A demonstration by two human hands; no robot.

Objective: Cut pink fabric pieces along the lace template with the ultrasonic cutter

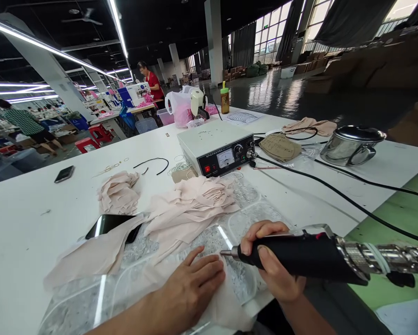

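Observation:
My right hand (271, 260) is wrapped around the black body of a handheld ultrasonic cutter (299, 256). Its metal tip points left and sits close to my left fingertips. My left hand (195, 284) lies flat with fingers stretched out, pressing a thin pale pink fabric piece (226, 302) onto a clear patterned sheet (245, 274). Just beyond the hands is a loose pile of pale pink fabric pieces (195, 200). More pieces form a second stack (118, 191) to the left, and a long strip (93, 260) partly covers a dark phone (107, 224).
A control box (215, 144) with a dial stands behind the pile; a black cable (316, 179) runs from it rightward. Near the right edge are a steel mug (351, 146) and brown fabric patches (280, 148). A second phone (64, 174) lies left. People work at the back left.

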